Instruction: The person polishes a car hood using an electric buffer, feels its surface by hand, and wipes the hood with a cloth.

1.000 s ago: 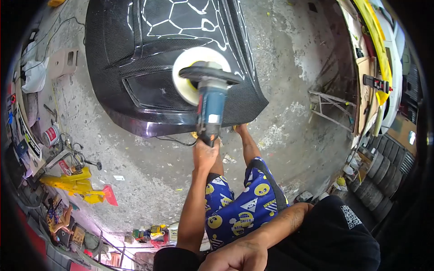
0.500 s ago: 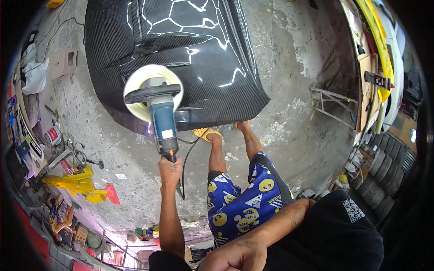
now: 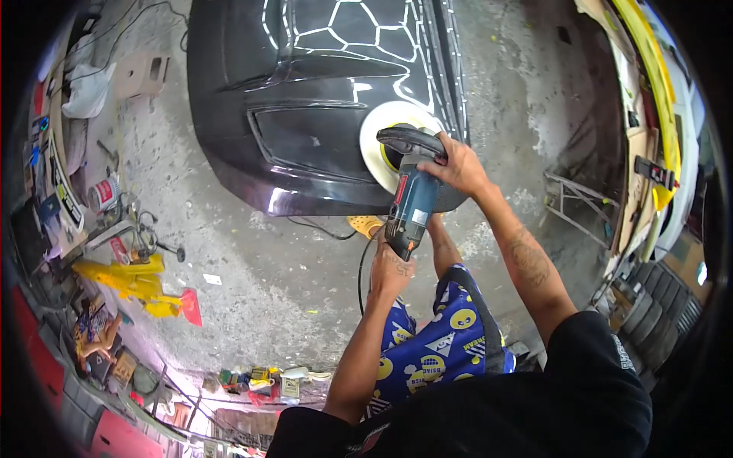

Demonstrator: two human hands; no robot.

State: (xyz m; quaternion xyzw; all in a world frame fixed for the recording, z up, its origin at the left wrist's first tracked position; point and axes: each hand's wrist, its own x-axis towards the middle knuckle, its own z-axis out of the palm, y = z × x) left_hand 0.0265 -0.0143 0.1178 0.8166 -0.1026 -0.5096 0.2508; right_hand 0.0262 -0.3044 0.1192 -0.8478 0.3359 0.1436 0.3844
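Note:
A blue and black power polisher [image 3: 414, 195] with a round white pad [image 3: 374, 145] rests against the near right part of a glossy dark car hood [image 3: 321, 153]. My left hand [image 3: 391, 267] is wrapped round the rear end of the polisher's body. On the black front handle, my right hand [image 3: 458, 164] has its fingers closed near the pad. The pad's face is turned to the hood and hidden. A black cord [image 3: 361, 282] hangs from the tool's rear. White angular reflections show on the hood's far part.
A beige stool [image 3: 143, 74] and a white bucket [image 3: 103, 194] stand left, above yellow parts [image 3: 126, 282]. At right are a metal frame [image 3: 580, 206] and stacked tires [image 3: 649, 313]. A person [image 3: 95, 328] is at the lower left.
The polisher first went left over the hood, then came back to the right side. My right hand has come up from near my body and taken hold of the front handle. The view has shifted.

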